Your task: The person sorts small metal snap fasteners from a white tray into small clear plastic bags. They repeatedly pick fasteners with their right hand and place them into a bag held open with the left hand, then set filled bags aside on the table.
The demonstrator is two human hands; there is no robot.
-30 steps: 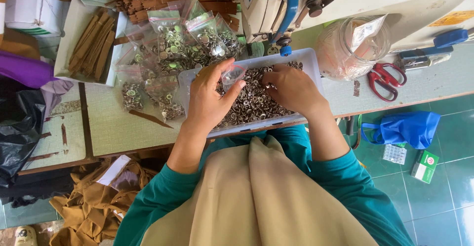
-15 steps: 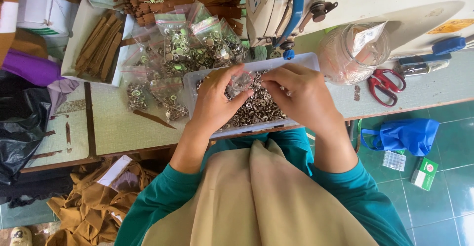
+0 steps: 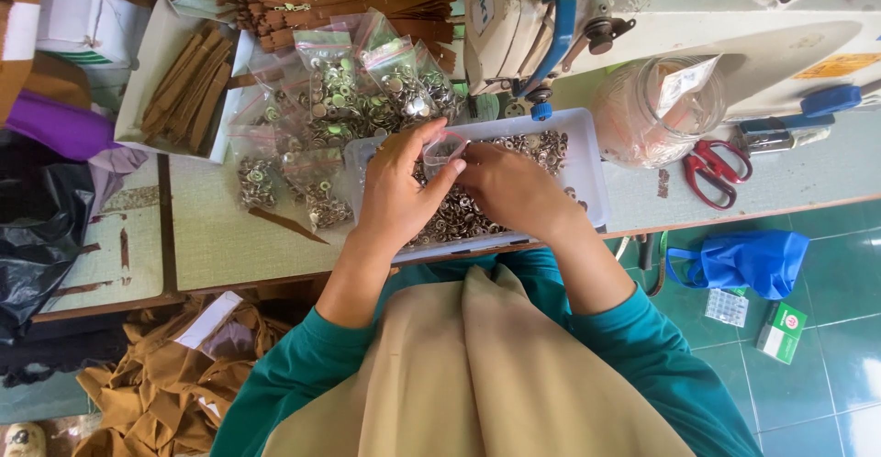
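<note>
bag (image 3: 444, 150): you are pinching its mouth above the tray (image 3: 587, 159) of snaps | left hand (image 3: 395, 191): fingers clamping the bag's left edge | right hand (image 3: 509, 191): fingertips closing on its right side, equally near | bag opening tilting away from you

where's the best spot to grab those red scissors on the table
Take the red scissors by the two red handle loops, coming from above. They lie flat on the table with clear space around the loops; the blades point toward the jar, so that end is crowded.
</note>
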